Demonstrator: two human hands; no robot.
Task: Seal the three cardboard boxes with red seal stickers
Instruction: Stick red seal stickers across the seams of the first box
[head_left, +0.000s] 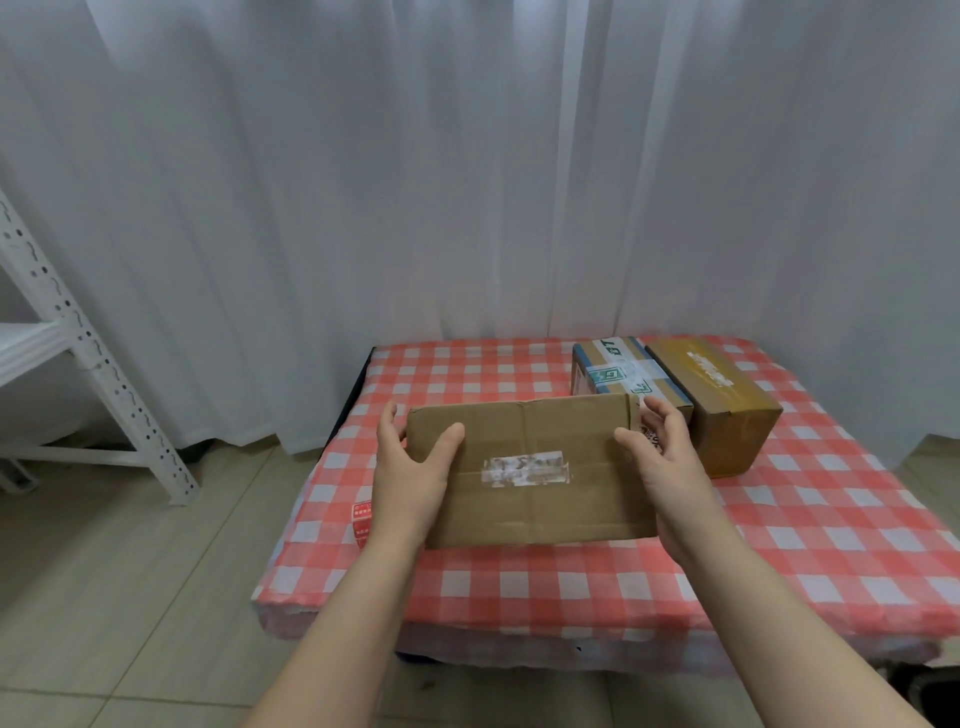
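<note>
A wide flat cardboard box (530, 467) with a torn strip of old tape on top sits in the middle of the table. My left hand (410, 467) grips its left end, thumb on top. My right hand (665, 457) grips its right end. Behind it to the right stand a smaller box with green and white tape (623, 374) and a darker yellow-brown box (722, 405), side by side. A sheet of red seal stickers (362, 519) lies on the cloth at the left, partly hidden by my left wrist.
The low table carries a red and white checked cloth (779, 530). White curtains (467, 182) hang close behind it. A white metal shelf frame (93, 364) stands on the tiled floor (130, 597) at the left.
</note>
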